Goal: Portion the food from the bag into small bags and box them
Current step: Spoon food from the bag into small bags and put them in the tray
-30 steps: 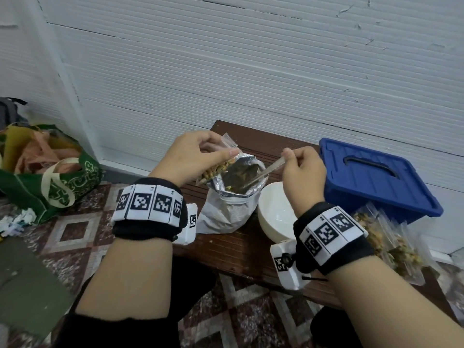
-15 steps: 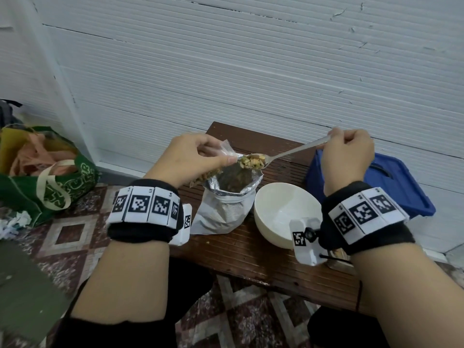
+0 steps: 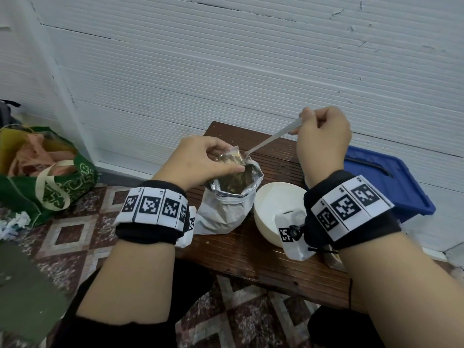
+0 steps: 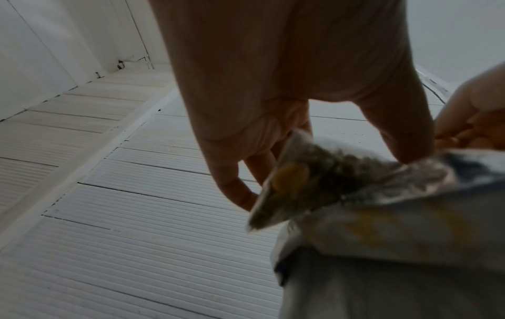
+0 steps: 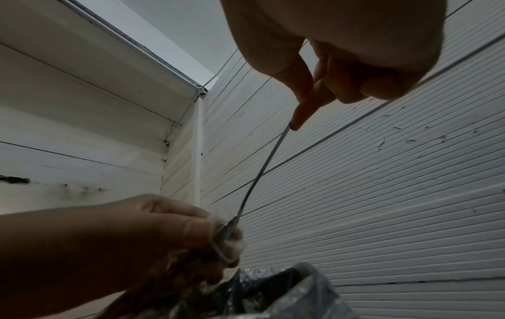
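Head view: the left hand (image 3: 200, 162) pinches a small clear bag (image 3: 232, 158) by its mouth, holding it over the open foil bag (image 3: 226, 209), which stands upright near the left edge of the wooden table (image 3: 251, 254). The right hand (image 3: 322, 136), raised above the table's far edge, grips the handle of a metal spoon (image 3: 271, 140) between thumb and curled fingers; the spoon slants down so that its bowl sits in the small bag's mouth (food shows through the plastic). A white bowl (image 3: 270, 204) stands just right of the foil bag. A blue box (image 3: 391, 182) lies toward the table's right edge. A green tote (image 3: 57, 187) rests on the tiled floor (image 3: 75, 234).
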Demonstrator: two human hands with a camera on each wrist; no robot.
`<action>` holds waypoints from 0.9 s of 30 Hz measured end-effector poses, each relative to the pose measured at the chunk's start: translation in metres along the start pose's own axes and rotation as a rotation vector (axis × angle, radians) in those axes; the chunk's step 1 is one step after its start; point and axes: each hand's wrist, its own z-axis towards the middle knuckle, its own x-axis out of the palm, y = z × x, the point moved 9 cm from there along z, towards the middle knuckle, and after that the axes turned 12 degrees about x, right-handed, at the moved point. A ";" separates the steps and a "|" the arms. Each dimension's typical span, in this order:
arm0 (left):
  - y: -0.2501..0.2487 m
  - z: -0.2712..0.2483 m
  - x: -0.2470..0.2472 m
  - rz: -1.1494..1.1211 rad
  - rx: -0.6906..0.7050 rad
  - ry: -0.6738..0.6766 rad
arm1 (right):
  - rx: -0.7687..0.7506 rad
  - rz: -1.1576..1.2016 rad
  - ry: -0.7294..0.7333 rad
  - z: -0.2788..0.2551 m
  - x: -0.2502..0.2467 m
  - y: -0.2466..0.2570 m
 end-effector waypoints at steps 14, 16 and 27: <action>0.002 -0.004 -0.033 -0.102 -0.008 -0.230 | -0.237 0.188 -0.152 -0.018 -0.033 0.020; -0.002 -0.005 -0.038 -0.140 0.006 -0.260 | -0.207 0.064 -0.115 -0.020 -0.024 0.007; -0.039 0.005 -0.018 -0.450 0.129 -0.285 | -0.319 -0.419 0.161 -0.062 0.042 -0.052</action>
